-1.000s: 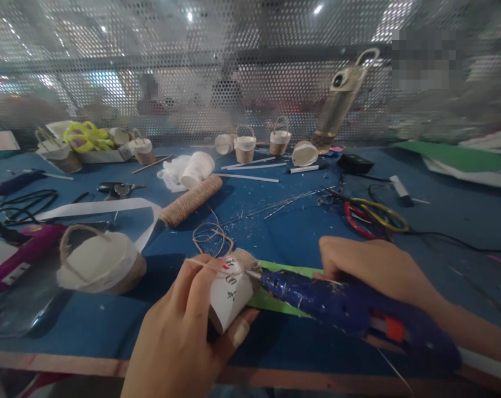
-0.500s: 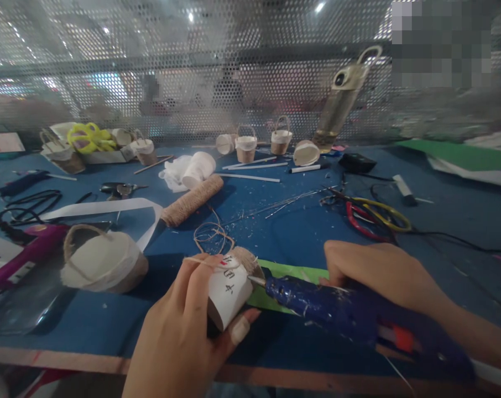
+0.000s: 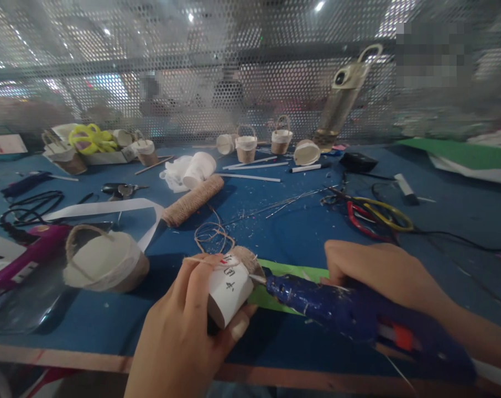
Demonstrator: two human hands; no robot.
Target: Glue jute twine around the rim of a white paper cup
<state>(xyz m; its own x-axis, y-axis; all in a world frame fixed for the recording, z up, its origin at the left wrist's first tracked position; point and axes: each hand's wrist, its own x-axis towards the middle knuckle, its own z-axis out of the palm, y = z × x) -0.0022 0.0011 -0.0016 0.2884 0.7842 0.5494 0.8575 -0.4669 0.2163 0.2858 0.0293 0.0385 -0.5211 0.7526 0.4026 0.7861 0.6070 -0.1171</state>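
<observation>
My left hand (image 3: 192,315) is closed around a small paper cup (image 3: 229,290), tilted on its side, with dark handwriting on its white wall and twine wrapped near its far end. In my right hand (image 3: 370,271) is a blue glue gun (image 3: 329,304) with a red switch; its metal nozzle meets the cup at the twine wrap. A strand of twine crosses my left fingers. Loose twine (image 3: 213,236) curls on the blue table behind the cup, close to a twine roll (image 3: 194,200). Under the nozzle lies a green strip (image 3: 275,301).
A twine-handled cup basket (image 3: 107,265) and a purple glue gun (image 3: 30,254) stand at left. Pliers (image 3: 375,215) with red and yellow handles lie at right, beside black cable. Small baskets (image 3: 246,148), glue sticks (image 3: 250,177) and a tilted bottle (image 3: 342,102) are further back.
My left thumb has shifted slightly up against the cup's lower side. The cup and the glue gun stay almost in place, the nozzle still at the twine.
</observation>
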